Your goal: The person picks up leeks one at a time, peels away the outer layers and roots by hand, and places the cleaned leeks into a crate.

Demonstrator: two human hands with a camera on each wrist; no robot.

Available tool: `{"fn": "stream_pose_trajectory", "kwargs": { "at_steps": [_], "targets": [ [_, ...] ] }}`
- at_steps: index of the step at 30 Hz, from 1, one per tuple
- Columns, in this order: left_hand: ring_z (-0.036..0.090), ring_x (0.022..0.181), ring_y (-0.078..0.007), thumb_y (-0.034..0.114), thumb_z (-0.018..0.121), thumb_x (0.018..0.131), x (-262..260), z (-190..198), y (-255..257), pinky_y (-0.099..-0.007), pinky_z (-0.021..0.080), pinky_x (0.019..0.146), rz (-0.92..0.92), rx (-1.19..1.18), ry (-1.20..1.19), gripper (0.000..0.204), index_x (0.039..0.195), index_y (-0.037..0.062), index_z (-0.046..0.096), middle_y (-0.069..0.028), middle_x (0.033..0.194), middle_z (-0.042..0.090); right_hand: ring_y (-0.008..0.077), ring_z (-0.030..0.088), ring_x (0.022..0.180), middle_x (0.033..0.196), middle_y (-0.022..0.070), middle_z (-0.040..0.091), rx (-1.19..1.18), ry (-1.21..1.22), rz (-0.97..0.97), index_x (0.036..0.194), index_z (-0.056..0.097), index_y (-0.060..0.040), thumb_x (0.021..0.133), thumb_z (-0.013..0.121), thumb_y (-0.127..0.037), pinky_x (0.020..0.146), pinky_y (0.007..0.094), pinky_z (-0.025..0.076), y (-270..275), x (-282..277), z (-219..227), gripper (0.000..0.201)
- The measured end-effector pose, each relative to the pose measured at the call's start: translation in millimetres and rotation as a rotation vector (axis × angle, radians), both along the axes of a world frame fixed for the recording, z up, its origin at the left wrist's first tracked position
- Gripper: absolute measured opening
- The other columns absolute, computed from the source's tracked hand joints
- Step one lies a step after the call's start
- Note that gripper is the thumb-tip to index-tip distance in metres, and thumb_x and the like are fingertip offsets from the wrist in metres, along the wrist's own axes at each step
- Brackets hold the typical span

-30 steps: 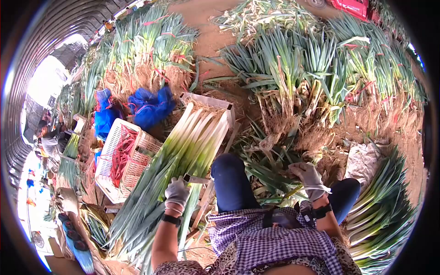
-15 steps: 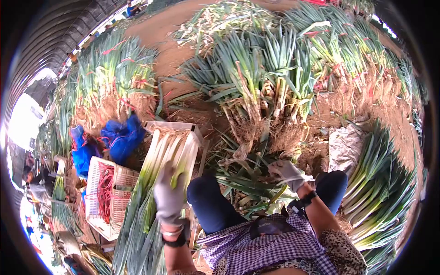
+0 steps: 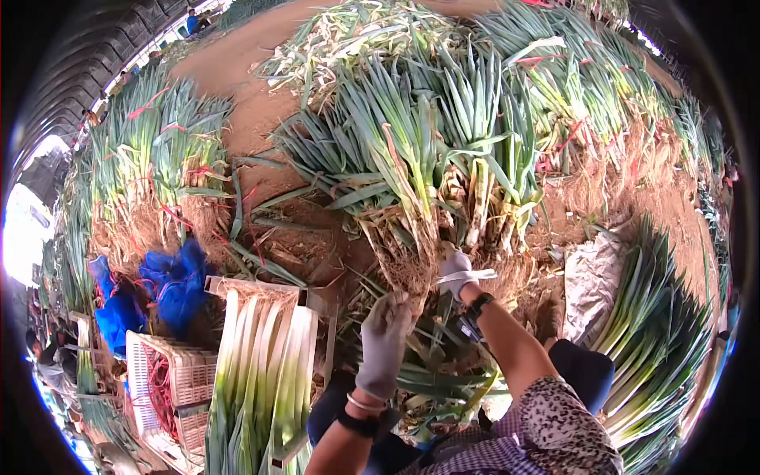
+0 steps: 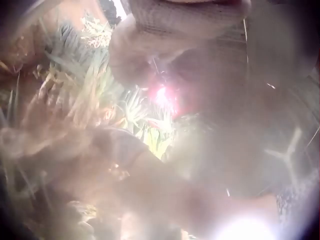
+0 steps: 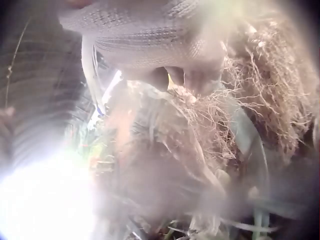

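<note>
Upright leeks (image 3: 412, 182) with brown root clumps stand in a bundle before me. At their base, my gloved right hand (image 3: 457, 273) grips a leek among the roots; its fingers are mostly hidden in the head view. Roots (image 5: 210, 115) and papery dry leaf hang by that hand in the right wrist view. My gloved left hand (image 3: 384, 336) is raised just to the left, fingers curled beside the roots; whether it holds anything I cannot tell. Cleaned leeks (image 3: 261, 348) with white stalks lie in a wooden frame (image 3: 253, 286) at left.
A pale plastic crate (image 3: 194, 380) of red ties stands left of the frame, with blue netting (image 3: 176, 279) behind. At right lie a whitish sack (image 3: 587, 277) and more cleaned leeks (image 3: 649, 340). Tied leek bundles (image 3: 150, 166) stand farther back; leaf scraps litter the ground.
My left hand has left the leeks in the frame and come across to the right. My right hand has reached forward from near my knee to the base of the standing bundle. The view has shifted.
</note>
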State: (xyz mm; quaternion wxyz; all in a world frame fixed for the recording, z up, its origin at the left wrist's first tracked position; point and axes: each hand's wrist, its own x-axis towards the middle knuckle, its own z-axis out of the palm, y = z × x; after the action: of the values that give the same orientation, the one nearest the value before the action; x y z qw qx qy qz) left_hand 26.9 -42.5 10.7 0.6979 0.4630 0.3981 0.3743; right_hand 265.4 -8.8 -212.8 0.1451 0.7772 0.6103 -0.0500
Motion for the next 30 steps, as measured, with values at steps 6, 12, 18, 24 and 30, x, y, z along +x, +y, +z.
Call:
{"fn": "stream_pose_trajectory", "kwargs": {
  "at_steps": [6,12,18,24,30],
  "targets": [
    [0.064,0.089,-0.0157,0.004,0.056,0.095,0.9,-11.1,12.2,-0.0292,0.054,0.08,0.023,-0.104,-0.034,0.023,0.116,-0.0037,0.056,-0.0096,0.096,0.066,0.0272,0.065,0.091,0.103,0.0183,0.065,0.006,0.169,-0.034,0.125,0.053,0.0018,0.09,0.062,-0.021,0.072,0.035,0.054,39.0,3.5,26.3,0.044],
    [0.064,0.087,-0.0144,0.005,0.057,0.094,-7.8,-8.8,15.8,-0.0281,0.054,0.077,0.025,-0.067,-0.047,0.023,0.116,-0.0018,0.057,-0.008,0.093,0.065,0.0178,0.059,0.076,0.087,0.0077,0.064,0.751,1.377,0.01,0.102,0.066,0.0001,0.084,0.067,-0.009,0.071,0.0304,0.048,-62.2,16.6,134.4,0.02],
    [0.063,0.078,-0.0139,0.01,0.06,0.093,1.5,-24.5,9.6,-0.0267,0.054,0.074,0.042,-0.122,-0.092,0.019,0.109,-0.0002,0.061,-0.006,0.088,0.065,0.0117,0.049,0.064,0.074,0.0003,0.059,0.314,1.439,-0.51,0.095,0.067,0.0012,0.087,0.07,-0.02,0.059,0.0279,0.042,-167.9,-6.5,148.5,0.023],
    [0.065,0.089,-0.0228,0.033,0.06,0.095,9.1,-41.2,1.9,-0.0363,0.054,0.082,-0.077,-0.386,-0.339,0.04,0.118,0.0008,0.055,-0.0125,0.099,0.065,0.0104,0.046,0.06,0.067,0.0028,0.052,0.09,1.204,-0.291,0.084,0.061,-0.0001,0.079,0.075,-0.02,0.054,0.028,0.039,-302.8,-53.6,325.8,0.025],
    [0.061,0.101,-0.021,0.019,0.059,0.095,0.2,-54.1,-12.7,-0.0444,0.055,0.082,-0.042,-0.511,-0.561,0.03,0.124,0.0115,0.053,-0.0037,0.113,0.061,0.0253,0.065,0.079,0.085,0.0152,0.067,0.027,0.949,-0.24,0.109,0.066,-0.0037,0.073,0.08,-0.039,0.073,0.037,0.049,-368.0,-43.2,249.7,0.052]
  ]
}}
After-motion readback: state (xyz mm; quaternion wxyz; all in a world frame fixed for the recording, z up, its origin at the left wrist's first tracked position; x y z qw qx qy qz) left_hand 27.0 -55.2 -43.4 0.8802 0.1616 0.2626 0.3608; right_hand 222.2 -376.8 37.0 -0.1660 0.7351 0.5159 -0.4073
